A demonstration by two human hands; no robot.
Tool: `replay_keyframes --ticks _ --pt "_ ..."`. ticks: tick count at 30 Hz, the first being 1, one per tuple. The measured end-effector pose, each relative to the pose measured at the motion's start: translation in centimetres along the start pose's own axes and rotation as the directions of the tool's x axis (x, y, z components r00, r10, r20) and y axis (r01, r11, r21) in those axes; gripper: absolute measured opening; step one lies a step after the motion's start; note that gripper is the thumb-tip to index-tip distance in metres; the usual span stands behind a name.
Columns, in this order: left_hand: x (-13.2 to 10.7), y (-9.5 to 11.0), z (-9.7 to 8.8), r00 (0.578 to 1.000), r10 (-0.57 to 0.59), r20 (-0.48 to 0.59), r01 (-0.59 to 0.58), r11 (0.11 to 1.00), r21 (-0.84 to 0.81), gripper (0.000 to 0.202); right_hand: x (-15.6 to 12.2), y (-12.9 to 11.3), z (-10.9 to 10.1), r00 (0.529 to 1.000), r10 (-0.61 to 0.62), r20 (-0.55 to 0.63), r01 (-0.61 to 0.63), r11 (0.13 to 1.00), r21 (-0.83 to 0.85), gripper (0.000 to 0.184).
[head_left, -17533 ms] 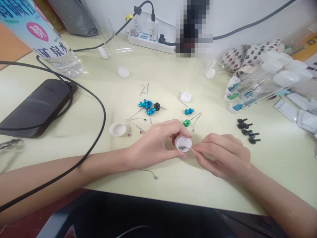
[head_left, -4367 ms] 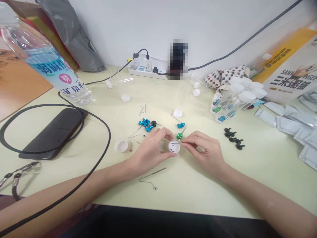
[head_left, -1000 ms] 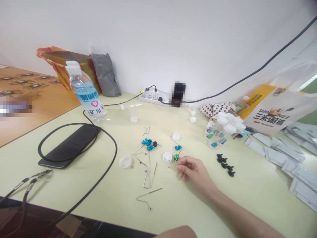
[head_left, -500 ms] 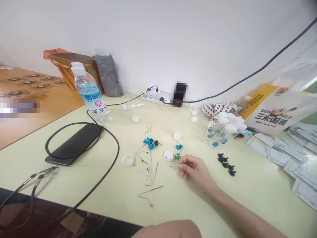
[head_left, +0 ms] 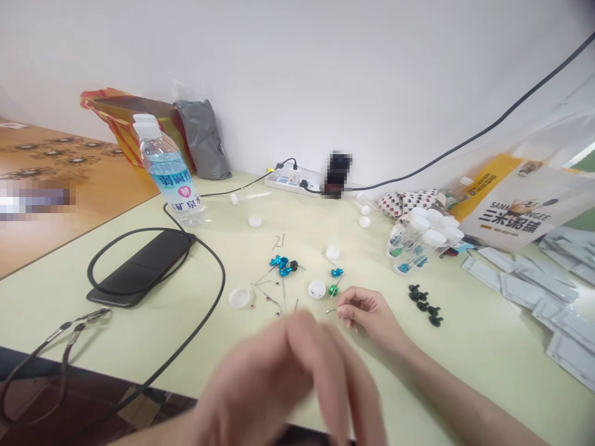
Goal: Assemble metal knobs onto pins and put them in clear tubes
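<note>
My right hand (head_left: 367, 313) rests on the table, thumb and forefinger pinched on a thin metal pin (head_left: 330, 311) whose end pokes out to the left. Close to its fingertips lie a green metal knob (head_left: 333, 290) with a thin rod and a white cap (head_left: 317, 289) holding tiny dark bits. My left hand (head_left: 288, 378) is raised in the near foreground, blurred, its fingers bent downward and the tips out of sight. It covers part of the bent metal wires (head_left: 269, 298). Blue metal knobs (head_left: 281, 265) and a black one (head_left: 294, 266) lie beyond.
Several black wing-shaped knobs (head_left: 422, 305) lie right of my hand. Clear tubes with white caps (head_left: 434, 238) stand behind them, near grey-white plates (head_left: 520, 297). At left are a water bottle (head_left: 170, 173), a black power bank (head_left: 144, 266) and a looped cable (head_left: 223, 272). A power strip (head_left: 288, 179) sits by the wall.
My left hand has risen from the bottom edge into the foreground, now covering the nearer wires. The right hand stays almost in place, its pin slightly turned.
</note>
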State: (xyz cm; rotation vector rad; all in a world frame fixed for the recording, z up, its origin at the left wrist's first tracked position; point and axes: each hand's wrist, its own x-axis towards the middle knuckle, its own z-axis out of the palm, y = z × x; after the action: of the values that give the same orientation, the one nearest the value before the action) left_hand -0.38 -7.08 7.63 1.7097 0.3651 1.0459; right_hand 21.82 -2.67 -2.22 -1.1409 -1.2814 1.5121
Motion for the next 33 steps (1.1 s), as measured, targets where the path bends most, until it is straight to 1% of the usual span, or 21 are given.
replay_keyframes --ticks 1,2,3,4,5,6,7,9,10,12,15,17,19,20,22,25,30,33 --pt "1.0 -0.6 -0.7 0.996 0.011 -0.088 -0.006 0.998 0.065 0.015 0.0 -0.1 0.0 1.000 -0.011 -0.005 0.011 1.000 0.022 0.015" --pt "2.1 -1.3 -1.4 0.986 0.035 -0.165 -0.002 0.981 0.194 0.016 -0.1 -0.2 -0.1 1.000 -0.021 -0.015 0.022 0.998 0.055 0.015" --pt "3.1 -2.2 -2.2 0.975 0.052 -0.215 0.030 0.931 0.363 0.016 0.0 -0.2 -0.2 0.999 -0.029 -0.024 0.031 0.995 0.097 0.016" --pt "4.1 -3.2 -2.9 0.979 0.019 -0.201 0.090 0.851 0.517 0.016 0.0 -0.2 -0.3 0.999 -0.035 -0.031 0.039 0.989 0.142 0.016" --pt "4.9 -4.3 -3.5 0.988 -0.069 -0.138 0.141 0.770 0.622 0.017 0.1 -0.1 -0.4 0.998 -0.039 -0.038 0.046 0.981 0.187 0.016" --pt "5.6 -5.4 -4.0 0.987 -0.151 -0.058 0.149 0.710 0.688 0.021 0.1 0.0 -0.6 0.998 -0.045 -0.045 0.055 0.971 0.232 0.016" --pt "6.1 -6.4 -4.3 0.973 -0.231 0.018 0.145 0.668 0.730 0.026 0.2 0.0 -0.7 0.997 -0.053 -0.053 0.065 0.961 0.269 0.017" --pt "6.7 -8.0 -4.6 0.932 -0.348 0.098 0.144 0.606 0.783 0.040 0.5 0.1 -1.0 0.995 -0.069 -0.074 0.089 0.946 0.312 0.018" --pt "6.8 -8.7 -4.6 0.917 -0.378 0.129 0.125 0.579 0.806 0.045 0.6 0.2 -1.1 0.994 -0.075 -0.085 0.099 0.938 0.333 0.019" --pt "6.8 -9.6 -4.4 0.896 -0.413 0.160 0.105 0.550 0.829 0.042 0.7 0.1 -1.3 0.991 -0.082 -0.104 0.115 0.921 0.373 0.019" --pt "6.6 -10.2 -4.3 0.881 -0.448 0.153 0.128 0.536 0.834 0.030 0.9 0.1 -1.4 0.989 -0.083 -0.126 0.129 0.900 0.417 0.018" --pt "6.4 -10.6 -4.5 0.883 -0.451 0.133 0.149 0.536 0.831 0.027 0.9 0.1 -1.4 0.987 -0.082 -0.137 0.135 0.888 0.439 0.017" --pt "6.3 -10.9 -4.8 0.904 -0.415 0.101 0.149 0.529 0.836 0.026 0.8 0.1 -1.4 0.986 -0.081 -0.147 0.140 0.879 0.456 0.017" --pt "6.2 -11.1 -4.9 0.920 -0.380 0.096 0.132 0.530 0.838 0.026 0.8 0.1 -1.3 0.985 -0.081 -0.153 0.144 0.875 0.462 0.017" --pt "6.1 -11.6 -4.9 0.945 -0.303 0.124 0.066 0.549 0.833 0.029 0.9 0.1 -1.3 0.983 -0.081 -0.166 0.151 0.869 0.470 0.017" --pt "6.2 -12.2 -4.1 0.953 -0.235 0.193 -0.018 0.588 0.808 0.035 0.9 0.0 -1.2 0.980 -0.080 -0.184 0.160 0.866 0.474 0.019" --pt "6.5 -13.0 -2.7 0.952 -0.252 0.174 0.018 0.614 0.789 0.025 0.8 0.0 -1.2 0.977 -0.081 -0.195 0.166 0.866 0.472 0.019" --pt "6.6 -13.4 -2.4 0.946 -0.262 0.190 0.014 0.621 0.784 0.021 0.8 0.0 -1.3 0.978 -0.084 -0.192 0.167 0.865 0.472 0.019"
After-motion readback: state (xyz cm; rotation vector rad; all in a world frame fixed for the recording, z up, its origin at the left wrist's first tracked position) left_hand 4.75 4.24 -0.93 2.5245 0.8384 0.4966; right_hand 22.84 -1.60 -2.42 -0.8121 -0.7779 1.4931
